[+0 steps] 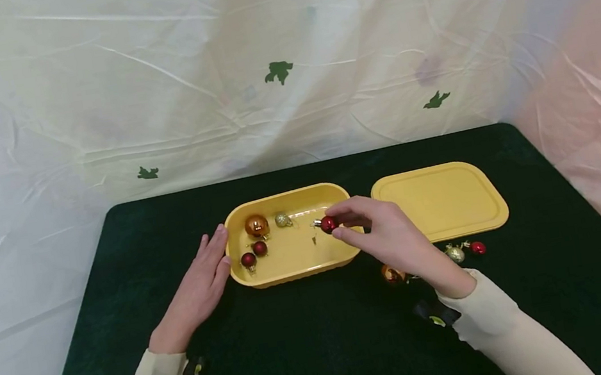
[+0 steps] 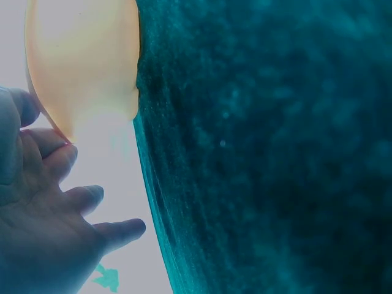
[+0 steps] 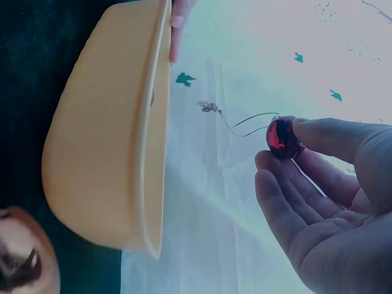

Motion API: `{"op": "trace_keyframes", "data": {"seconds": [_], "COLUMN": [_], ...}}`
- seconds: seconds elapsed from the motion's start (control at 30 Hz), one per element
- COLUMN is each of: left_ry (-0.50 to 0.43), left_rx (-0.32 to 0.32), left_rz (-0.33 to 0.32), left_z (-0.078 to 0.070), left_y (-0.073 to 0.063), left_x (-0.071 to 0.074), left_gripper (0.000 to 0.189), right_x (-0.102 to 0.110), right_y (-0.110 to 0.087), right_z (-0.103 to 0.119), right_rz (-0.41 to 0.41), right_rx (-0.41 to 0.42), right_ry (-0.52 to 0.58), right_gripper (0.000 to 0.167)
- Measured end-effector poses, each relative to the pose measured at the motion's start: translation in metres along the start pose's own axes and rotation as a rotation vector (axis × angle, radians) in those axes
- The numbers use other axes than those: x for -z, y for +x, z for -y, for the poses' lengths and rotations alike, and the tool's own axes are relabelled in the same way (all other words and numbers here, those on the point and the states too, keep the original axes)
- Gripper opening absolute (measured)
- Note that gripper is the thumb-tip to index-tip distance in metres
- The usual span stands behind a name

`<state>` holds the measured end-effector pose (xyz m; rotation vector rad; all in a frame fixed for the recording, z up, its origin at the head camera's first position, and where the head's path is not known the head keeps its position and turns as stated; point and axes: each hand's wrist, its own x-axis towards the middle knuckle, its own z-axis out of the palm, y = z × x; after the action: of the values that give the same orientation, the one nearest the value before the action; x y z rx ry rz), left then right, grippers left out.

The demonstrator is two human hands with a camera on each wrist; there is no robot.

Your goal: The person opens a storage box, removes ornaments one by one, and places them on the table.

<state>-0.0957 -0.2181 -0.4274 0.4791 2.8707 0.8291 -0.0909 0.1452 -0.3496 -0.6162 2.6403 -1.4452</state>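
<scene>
Over the right end of a yellow box [image 1: 290,274], my right hand [image 1: 392,235] pinches a shiny red bauble [image 1: 329,225] between thumb and fingertips. In the right wrist view, a thin wire trails from that bauble [image 3: 282,138], with a small metallic piece [image 3: 209,106] at its end. My left hand [image 1: 196,294] rests its extended fingers against the box's left end. Inside the box lie an orange-gold bauble [image 1: 256,225], a glittery pale gold one [image 1: 282,219] and two dark red ones [image 1: 260,248].
A flat yellow lid [image 1: 439,202] lies right of the box. In front of it are an orange-gold bauble [image 1: 392,274], partly behind my right hand, a glittery gold one [image 1: 455,254] and a small red one [image 1: 478,248]. Everything sits on a dark green tablecloth [image 1: 325,352].
</scene>
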Motion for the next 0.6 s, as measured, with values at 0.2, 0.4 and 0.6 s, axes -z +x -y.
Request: {"op": "trace_keyframes", "data": {"seconds": [0.2, 0.4, 0.6], "left_ry": [0.001, -0.012, -0.019], "left_rx": [-0.007, -0.004, -0.011], "left_rz": [0.004, 0.008, 0.013], "left_z": [0.002, 0.004, 0.004], "left_y": [0.002, 0.004, 0.007], "left_x": [0.0, 0.003, 0.005], "left_gripper": [0.06, 0.06, 0.061], "right_x": [0.007, 0.016, 0.026], "right_y": [-0.01, -0.018, -0.025], "right_z": [-0.004, -0.005, -0.005], "right_rz": [-0.013, -0.022, -0.036], "right_rx": [-0.024, -0.055, -0.072], "right_ry": [-0.01, 0.003, 0.0], "right_gripper": [0.033, 0.031, 0.03]}}
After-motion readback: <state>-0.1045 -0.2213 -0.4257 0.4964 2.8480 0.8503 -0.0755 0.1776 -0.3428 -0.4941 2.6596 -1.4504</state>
